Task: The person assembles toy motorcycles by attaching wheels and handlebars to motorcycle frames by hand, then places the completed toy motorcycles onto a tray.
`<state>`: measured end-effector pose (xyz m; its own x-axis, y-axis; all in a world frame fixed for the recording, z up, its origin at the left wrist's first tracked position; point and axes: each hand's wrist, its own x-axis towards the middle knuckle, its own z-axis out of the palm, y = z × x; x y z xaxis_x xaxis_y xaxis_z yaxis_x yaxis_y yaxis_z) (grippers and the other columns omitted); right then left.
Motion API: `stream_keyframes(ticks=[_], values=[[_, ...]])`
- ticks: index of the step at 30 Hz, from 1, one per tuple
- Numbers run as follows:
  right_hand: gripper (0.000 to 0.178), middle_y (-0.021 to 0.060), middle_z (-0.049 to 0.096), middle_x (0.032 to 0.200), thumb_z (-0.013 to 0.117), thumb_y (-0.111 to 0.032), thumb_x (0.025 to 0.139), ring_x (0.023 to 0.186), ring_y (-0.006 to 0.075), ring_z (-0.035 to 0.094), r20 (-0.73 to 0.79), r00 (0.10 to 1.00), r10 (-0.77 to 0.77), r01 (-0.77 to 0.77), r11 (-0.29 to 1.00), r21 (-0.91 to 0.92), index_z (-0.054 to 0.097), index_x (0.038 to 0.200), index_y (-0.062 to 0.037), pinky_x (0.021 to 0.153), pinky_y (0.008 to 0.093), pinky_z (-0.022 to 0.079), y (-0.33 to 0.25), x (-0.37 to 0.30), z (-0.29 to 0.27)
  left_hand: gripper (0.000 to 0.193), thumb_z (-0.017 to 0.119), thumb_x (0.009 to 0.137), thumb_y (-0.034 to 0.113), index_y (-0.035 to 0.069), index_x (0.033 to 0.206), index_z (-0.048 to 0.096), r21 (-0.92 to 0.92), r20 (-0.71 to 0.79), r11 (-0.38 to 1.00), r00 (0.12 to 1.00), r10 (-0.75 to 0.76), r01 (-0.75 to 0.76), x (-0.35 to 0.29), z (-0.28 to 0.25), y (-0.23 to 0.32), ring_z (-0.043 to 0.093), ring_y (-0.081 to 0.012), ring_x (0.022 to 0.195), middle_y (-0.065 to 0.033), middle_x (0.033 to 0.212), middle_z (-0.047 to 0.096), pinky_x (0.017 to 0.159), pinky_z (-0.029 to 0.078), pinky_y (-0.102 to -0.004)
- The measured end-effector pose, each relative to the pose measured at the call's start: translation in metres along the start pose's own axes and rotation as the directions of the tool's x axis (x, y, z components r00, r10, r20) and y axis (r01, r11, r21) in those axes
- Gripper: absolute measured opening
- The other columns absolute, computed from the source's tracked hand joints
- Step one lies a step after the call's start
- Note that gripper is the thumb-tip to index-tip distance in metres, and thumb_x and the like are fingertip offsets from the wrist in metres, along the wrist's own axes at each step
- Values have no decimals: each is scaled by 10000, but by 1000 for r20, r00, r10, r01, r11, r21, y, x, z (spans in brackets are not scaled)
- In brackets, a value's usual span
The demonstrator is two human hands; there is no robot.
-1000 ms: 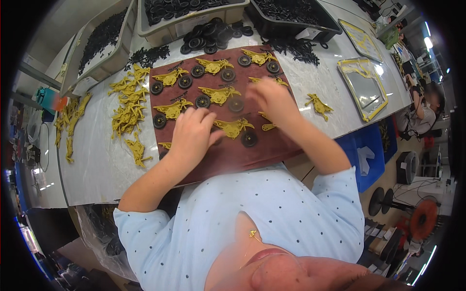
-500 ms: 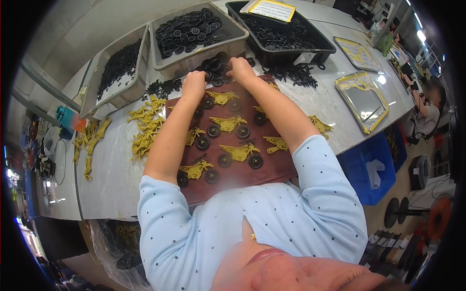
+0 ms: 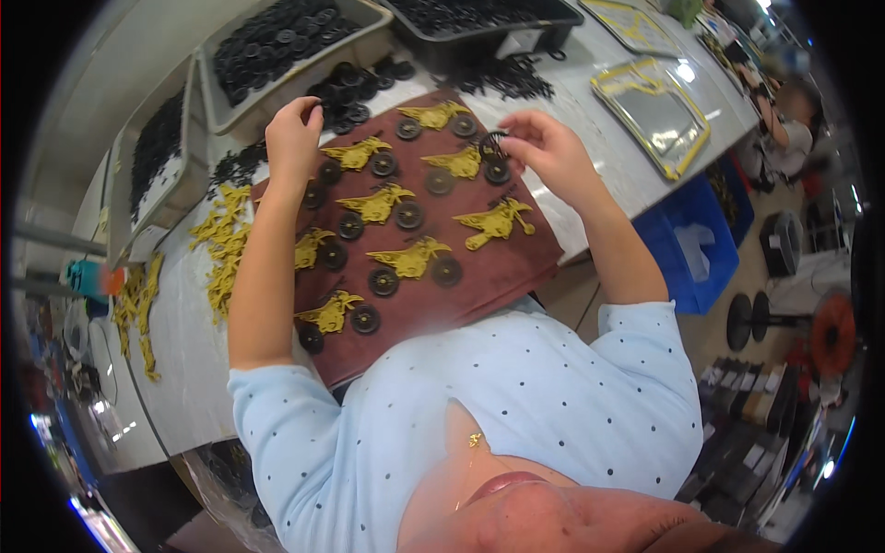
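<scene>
Flat yellow toy motorbike bodies point(image 3: 376, 204) lie in rows on a reddish-brown mat point(image 3: 498, 276), most with black wheels point(image 3: 408, 215) at their ends. My right hand point(image 3: 553, 157) pinches a black toy wheel point(image 3: 493, 144) at the mat's right side, just above another wheel beside a yellow body point(image 3: 458, 164). At the mat's far left edge, my left hand point(image 3: 293, 143) has thumb and fingers closed together, next to a loose pile of black wheels point(image 3: 350, 88). A dark bit shows at its fingertips, too small to make out. One body point(image 3: 493, 224) at the right shows no wheels.
A grey bin of wheels point(image 3: 272, 51), a black bin point(image 3: 479, 46) and another grey bin point(image 3: 198, 157) stand along the back and left. Loose yellow parts point(image 3: 226, 244) lie left of the mat; small black parts point(image 3: 507, 78) lie behind it. Yellow-edged trays point(image 3: 650, 120) are at right.
Both hands have left the wheel pile and moved apart, the right one out over the mat's right side with a wheel. The whole view has shifted and turned.
</scene>
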<state>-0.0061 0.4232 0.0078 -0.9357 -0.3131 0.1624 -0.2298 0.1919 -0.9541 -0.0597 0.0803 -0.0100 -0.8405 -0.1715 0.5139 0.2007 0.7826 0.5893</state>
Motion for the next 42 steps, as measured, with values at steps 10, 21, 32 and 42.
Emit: stream_keyframes(ticks=[10,21,32,42], values=[[183,44,631,818,631,-104,891,650,87,602,-99,921,376,-353,915,194,595,1019,22,572,215,493,50,-104,-11,229,694,665,-12,-4,892,663,-225,376,820,730,571,-526,-156,9,123,605,-285,888,-105,928,630,750,504,-379],[144,29,636,782,638,-87,892,594,58,565,-171,914,369,-379,925,-33,603,1002,-2,522,195,464,52,-106,3,232,634,714,23,-46,935,653,-113,438,758,652,619,-643,-177,21,123,583,-294,961,-132,980,610,801,495,-379],[147,150,630,845,623,-100,857,732,267,619,-180,973,142,-205,889,-409,599,977,-19,669,355,493,57,-103,8,290,674,750,47,-30,1027,639,-148,539,876,706,460,-459,-180,17,127,567,-304,1025,-142,1083,595,871,470,-410],[146,102,552,942,661,-92,838,730,251,584,-214,974,75,-159,897,-412,633,969,-34,658,323,486,51,-102,8,321,710,716,77,-14,1016,640,-123,564,884,701,437,-451,-174,23,127,565,-292,972,-128,1074,610,835,459,-388]])
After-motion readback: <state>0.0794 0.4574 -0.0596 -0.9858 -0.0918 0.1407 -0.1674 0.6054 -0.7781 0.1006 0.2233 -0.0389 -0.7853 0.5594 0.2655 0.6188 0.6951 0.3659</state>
